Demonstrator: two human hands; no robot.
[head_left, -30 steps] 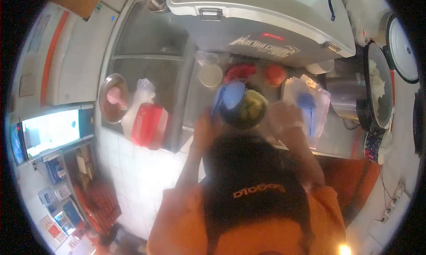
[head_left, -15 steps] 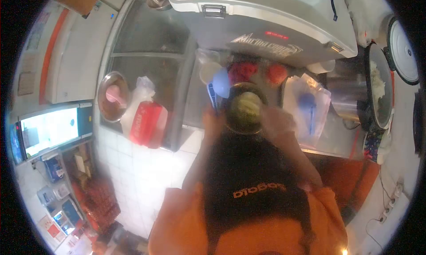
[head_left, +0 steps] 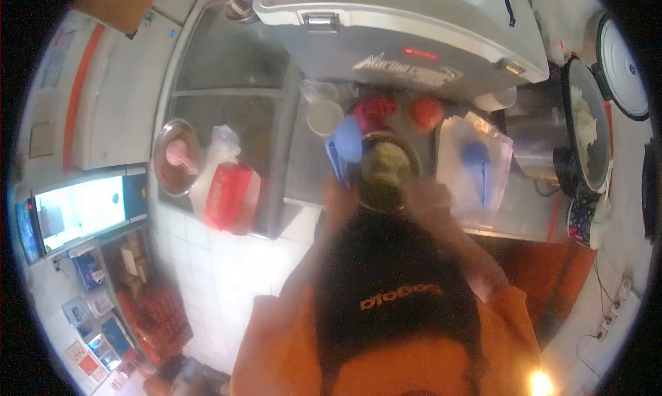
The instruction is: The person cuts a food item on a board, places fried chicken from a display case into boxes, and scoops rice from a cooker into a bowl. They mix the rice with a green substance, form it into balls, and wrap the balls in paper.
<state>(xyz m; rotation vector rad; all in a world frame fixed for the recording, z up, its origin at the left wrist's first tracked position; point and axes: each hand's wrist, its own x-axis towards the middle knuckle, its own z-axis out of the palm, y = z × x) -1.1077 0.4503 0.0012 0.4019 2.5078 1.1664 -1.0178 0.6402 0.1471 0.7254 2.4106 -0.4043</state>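
Steel counter (head_left: 303, 163) runs under a grey cooler (head_left: 414, 31) in a cramped kitchen seen from above the person's head. On it, just ahead of the person, sits a dark bowl (head_left: 386, 172) of pale green food. The left hand (head_left: 339, 197) is at the bowl's left rim and the right hand (head_left: 429, 197) at its right rim; both are blurred, so I cannot tell whether the fingers grip the bowl or only rest against it. A blue scoop (head_left: 347, 139) lies touching the bowl's upper left edge, and its handle runs down toward the left hand. Just beyond the bowl stand two red tubs (head_left: 374, 111), with a clear cup (head_left: 325, 115) to their left. Right of the bowl lies a plastic bag (head_left: 476, 165) with a blue spoon inside. Farther right an open rice cooker (head_left: 586, 130) shows white rice. Well to the left, a red pack (head_left: 229, 195) in a plastic bag stands beside a metal bowl (head_left: 174, 156) with a pink scoop in it.
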